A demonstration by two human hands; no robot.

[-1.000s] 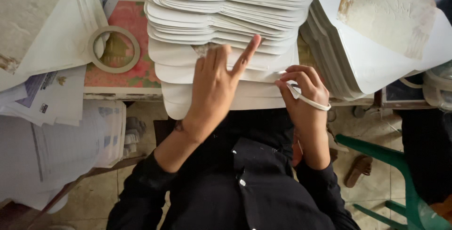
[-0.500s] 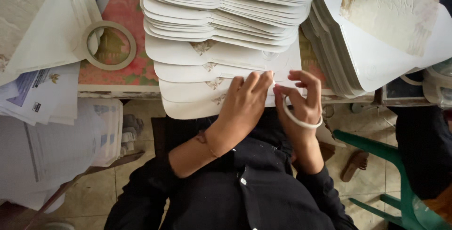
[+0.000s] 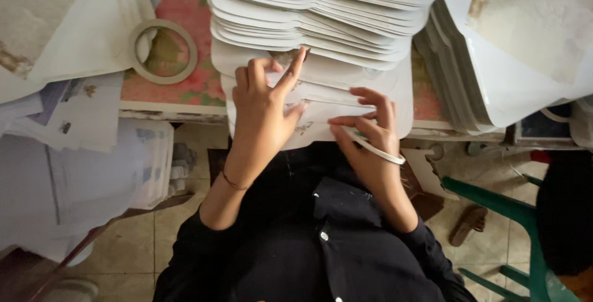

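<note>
While the left hand (image 3: pixel 265 107) has moved up, fingers spread on the fanned white card stack (image 3: pixel 321 36) at the table edge, the right hand (image 3: pixel 370 135) still pinches a thin white strip (image 3: pixel 377 148), lower cards now uncovered.

A small paper-craft workshop: stacked white die-cut cards (image 3: pixel 321 11), paper piles (image 3: pixel 68 147) and a tape ring (image 3: pixel 164 51) crowd the worktable (image 3: pixel 185 85).

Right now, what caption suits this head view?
Left hand and right hand, holding a white strip, work on fanned white card cut-outs.
</note>
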